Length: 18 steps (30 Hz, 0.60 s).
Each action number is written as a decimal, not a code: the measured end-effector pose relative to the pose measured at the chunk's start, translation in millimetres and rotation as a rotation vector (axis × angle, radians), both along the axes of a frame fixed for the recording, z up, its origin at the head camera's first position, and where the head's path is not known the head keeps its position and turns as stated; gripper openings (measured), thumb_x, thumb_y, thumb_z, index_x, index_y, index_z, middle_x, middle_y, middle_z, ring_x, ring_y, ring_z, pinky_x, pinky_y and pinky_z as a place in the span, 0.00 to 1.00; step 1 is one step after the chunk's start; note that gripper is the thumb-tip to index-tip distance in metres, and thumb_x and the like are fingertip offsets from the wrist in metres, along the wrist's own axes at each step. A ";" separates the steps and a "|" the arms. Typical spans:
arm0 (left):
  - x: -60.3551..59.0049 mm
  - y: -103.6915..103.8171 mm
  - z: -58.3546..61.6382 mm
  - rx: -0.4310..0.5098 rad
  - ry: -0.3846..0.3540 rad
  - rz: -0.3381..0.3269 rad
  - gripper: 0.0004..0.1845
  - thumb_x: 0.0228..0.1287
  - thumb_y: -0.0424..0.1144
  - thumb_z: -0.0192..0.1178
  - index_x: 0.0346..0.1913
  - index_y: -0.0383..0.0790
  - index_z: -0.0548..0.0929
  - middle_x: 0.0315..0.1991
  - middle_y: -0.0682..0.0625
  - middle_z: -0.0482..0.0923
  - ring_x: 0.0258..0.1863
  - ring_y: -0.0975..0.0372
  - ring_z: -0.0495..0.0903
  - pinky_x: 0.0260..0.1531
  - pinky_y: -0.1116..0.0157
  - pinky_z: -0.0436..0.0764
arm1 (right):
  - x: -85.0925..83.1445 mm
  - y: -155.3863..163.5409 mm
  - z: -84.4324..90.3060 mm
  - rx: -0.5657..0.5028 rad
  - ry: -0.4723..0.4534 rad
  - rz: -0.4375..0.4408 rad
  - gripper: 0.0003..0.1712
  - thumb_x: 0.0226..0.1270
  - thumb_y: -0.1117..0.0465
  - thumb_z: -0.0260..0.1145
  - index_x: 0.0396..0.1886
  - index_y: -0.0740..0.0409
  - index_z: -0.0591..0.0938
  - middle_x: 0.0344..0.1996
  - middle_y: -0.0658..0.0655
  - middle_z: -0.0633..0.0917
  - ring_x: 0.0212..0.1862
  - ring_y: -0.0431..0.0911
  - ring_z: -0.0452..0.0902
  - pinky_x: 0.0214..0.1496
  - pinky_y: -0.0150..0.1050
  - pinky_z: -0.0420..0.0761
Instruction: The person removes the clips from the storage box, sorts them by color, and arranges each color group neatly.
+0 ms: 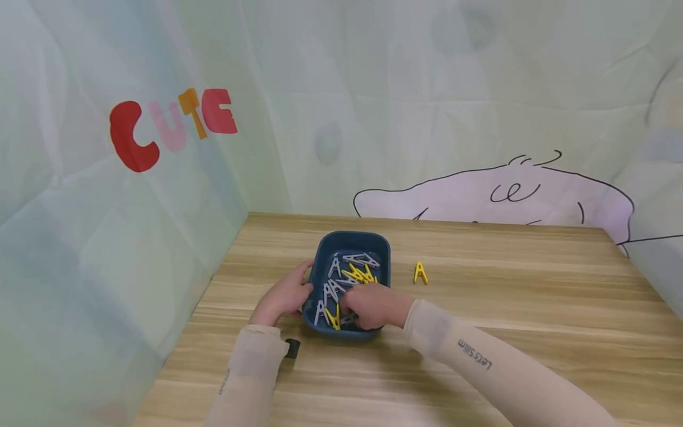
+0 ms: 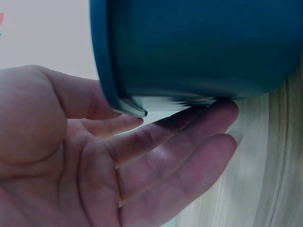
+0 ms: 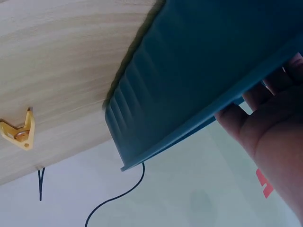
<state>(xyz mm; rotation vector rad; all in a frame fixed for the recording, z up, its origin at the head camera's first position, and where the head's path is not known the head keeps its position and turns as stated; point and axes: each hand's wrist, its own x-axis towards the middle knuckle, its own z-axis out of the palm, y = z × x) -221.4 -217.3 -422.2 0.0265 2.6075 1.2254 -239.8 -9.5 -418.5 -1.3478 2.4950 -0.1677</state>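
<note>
Taking the blue tray [image 1: 324, 249] as our landmark, we first see, nearest the camera and just beside the tray's near left corner, a small black object [image 1: 292, 348] lying on the wooden table [image 1: 507, 332] next to the left sleeve. At the tray's left wall rests the left hand [image 1: 283, 298]; in the left wrist view its fingers [image 2: 189, 127] are stretched out nearly straight and lie against the outside of the tray [image 2: 199, 47], grasping nothing. The right hand [image 1: 373, 305] reaches over the tray's near right edge into the pile of clothespins inside; its fingers curl down among the pegs, but we cannot tell whether they actually pinch one (the right wrist view shows only fingertips [image 3: 229, 118] at the tray's rim [image 3: 189, 85]). Inside the tray, grey clothespins [image 1: 332, 290] and yellow clothespins [image 1: 360, 274] lie jumbled together, with one yellow peg at the near edge just left of the right hand. To the right of the tray, apart from it, a single yellow clothespin [image 1: 420, 273] lies on the bare table, also seen in the right wrist view [image 3: 20, 135]. Beyond the tray, past the table's far edge, hangs a pale backdrop with a drawn cartoon outline [image 1: 496, 193], and further left the coloured letters "CUTE" [image 1: 171, 124].
</note>
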 end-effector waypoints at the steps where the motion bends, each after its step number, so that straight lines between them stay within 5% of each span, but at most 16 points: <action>1: 0.0 0.1 0.2 0.002 0.000 0.000 0.30 0.75 0.30 0.47 0.77 0.42 0.58 0.54 0.33 0.78 0.39 0.50 0.82 0.29 0.55 0.83 | 0.1 0.5 1.5 -0.001 -0.003 -0.002 0.12 0.62 0.66 0.70 0.46 0.55 0.87 0.38 0.49 0.86 0.37 0.40 0.77 0.50 0.36 0.79; 9: 0.6 0.3 0.8 0.013 0.005 -0.004 0.30 0.75 0.30 0.47 0.77 0.41 0.57 0.55 0.32 0.77 0.39 0.49 0.82 0.29 0.54 0.84 | -2.5 9.2 16.5 -0.098 0.026 -0.096 0.15 0.63 0.64 0.70 0.50 0.56 0.86 0.44 0.52 0.86 0.44 0.43 0.80 0.52 0.39 0.79; 18: 0.5 0.5 0.4 -0.001 0.010 -0.003 0.30 0.75 0.30 0.47 0.77 0.40 0.57 0.55 0.31 0.76 0.39 0.50 0.82 0.29 0.53 0.84 | -3.7 25.2 28.4 -0.350 0.099 -0.344 0.16 0.61 0.63 0.71 0.49 0.60 0.84 0.42 0.55 0.85 0.41 0.46 0.80 0.47 0.41 0.81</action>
